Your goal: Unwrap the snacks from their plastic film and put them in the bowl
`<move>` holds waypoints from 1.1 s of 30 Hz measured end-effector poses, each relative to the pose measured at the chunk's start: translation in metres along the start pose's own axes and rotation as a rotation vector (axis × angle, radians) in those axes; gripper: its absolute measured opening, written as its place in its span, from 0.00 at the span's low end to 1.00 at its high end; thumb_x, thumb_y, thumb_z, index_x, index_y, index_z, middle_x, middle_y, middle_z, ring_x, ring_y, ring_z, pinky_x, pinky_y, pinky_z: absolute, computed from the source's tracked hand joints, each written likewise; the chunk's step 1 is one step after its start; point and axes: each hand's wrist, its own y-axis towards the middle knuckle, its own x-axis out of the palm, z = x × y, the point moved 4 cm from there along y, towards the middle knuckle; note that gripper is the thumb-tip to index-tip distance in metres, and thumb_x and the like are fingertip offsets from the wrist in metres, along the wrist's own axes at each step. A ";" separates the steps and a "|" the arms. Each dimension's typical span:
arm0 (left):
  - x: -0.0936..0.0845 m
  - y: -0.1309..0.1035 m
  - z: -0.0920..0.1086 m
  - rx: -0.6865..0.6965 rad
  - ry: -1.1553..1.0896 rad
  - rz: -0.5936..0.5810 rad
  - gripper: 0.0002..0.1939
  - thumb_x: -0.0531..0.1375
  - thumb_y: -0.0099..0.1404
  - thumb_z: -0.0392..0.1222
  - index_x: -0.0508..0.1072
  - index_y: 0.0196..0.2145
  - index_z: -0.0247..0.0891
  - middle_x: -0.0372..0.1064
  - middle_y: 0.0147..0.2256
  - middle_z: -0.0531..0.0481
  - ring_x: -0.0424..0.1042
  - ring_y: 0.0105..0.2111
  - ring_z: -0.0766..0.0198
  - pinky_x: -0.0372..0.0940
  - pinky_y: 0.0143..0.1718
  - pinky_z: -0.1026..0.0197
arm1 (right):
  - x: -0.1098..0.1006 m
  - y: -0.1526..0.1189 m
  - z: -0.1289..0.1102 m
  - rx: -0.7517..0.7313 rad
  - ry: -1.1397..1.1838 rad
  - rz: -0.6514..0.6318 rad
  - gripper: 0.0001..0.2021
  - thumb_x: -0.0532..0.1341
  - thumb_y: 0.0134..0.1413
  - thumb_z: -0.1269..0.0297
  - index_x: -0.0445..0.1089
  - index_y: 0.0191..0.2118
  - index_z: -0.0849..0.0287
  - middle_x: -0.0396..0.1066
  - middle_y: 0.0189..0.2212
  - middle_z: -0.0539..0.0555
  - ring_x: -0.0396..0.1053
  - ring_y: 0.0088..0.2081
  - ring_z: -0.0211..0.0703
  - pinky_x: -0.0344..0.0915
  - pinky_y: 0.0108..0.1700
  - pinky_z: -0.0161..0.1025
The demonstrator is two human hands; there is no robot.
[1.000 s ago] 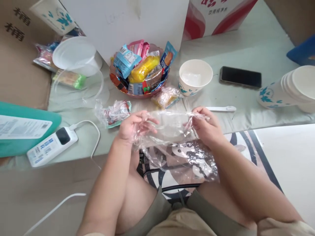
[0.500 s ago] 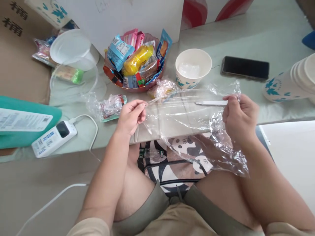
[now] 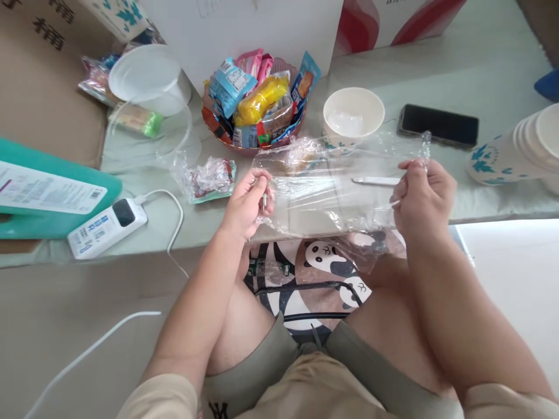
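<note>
At mid-frame, plastic wrap (image 3: 305, 201) now spreads flatter, further unfolded, between left hand (image 3: 248, 205) and right hand (image 3: 424, 196), each grip pinching it

I read the film (image 3: 314, 203) as clear, colourless. Cup (image 3: 353, 99): white, teal leaf print. Bowl (image 3: 251, 151): pinkish. Packets (image 3: 262, 102): blue, yellow, pink, mixed. Phone (image 3: 439, 125): black. Jug (image 3: 61, 166): green, white label (image 3: 48, 185). Cloth (image 3: 493, 64): pale green. Panda print (image 3: 323, 256): black, white, brown. Shorts (image 3: 253, 349): grey-green.

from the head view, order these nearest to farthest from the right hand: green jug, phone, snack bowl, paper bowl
1. Phone, just beyond
2. Paper bowl, beyond and left
3. Snack bowl, farther left
4. Green jug, far left edge
</note>
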 end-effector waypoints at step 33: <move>-0.050 -0.018 0.023 1.031 0.180 0.092 0.17 0.65 0.65 0.54 0.82 0.23 0.45 0.68 0.64 0.57 0.65 0.64 0.54 0.67 0.59 0.54 | -0.022 -0.016 0.016 -0.119 0.009 -0.351 0.07 0.65 0.56 0.66 0.80 0.39 0.52 0.74 0.28 0.49 0.73 0.28 0.38 0.73 0.36 0.40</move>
